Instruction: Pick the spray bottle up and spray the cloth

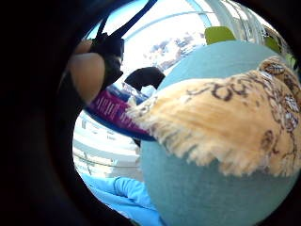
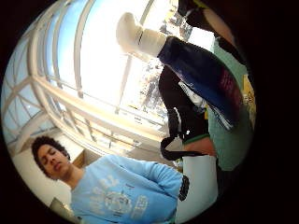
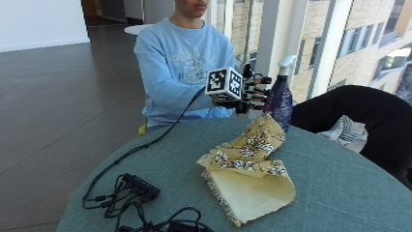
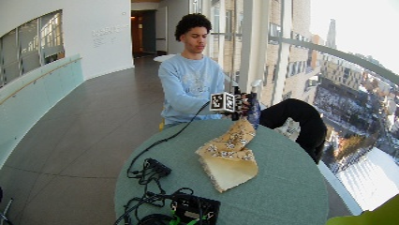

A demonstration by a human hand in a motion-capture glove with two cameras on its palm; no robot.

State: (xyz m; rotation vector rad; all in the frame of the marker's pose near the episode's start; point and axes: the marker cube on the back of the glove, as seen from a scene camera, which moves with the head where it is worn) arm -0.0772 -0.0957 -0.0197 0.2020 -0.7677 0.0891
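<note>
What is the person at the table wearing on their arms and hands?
Both arms are covered by the long sleeves of a light blue sweatshirt with a pale print on the chest. The right hand wears a black glove built of straps and loops that leave the fingertips bare. The other hand is not visible.

Spray bottle (image 3: 279, 99) label too blurred to read; hands' grip on it hidden behind marker cube.
</note>
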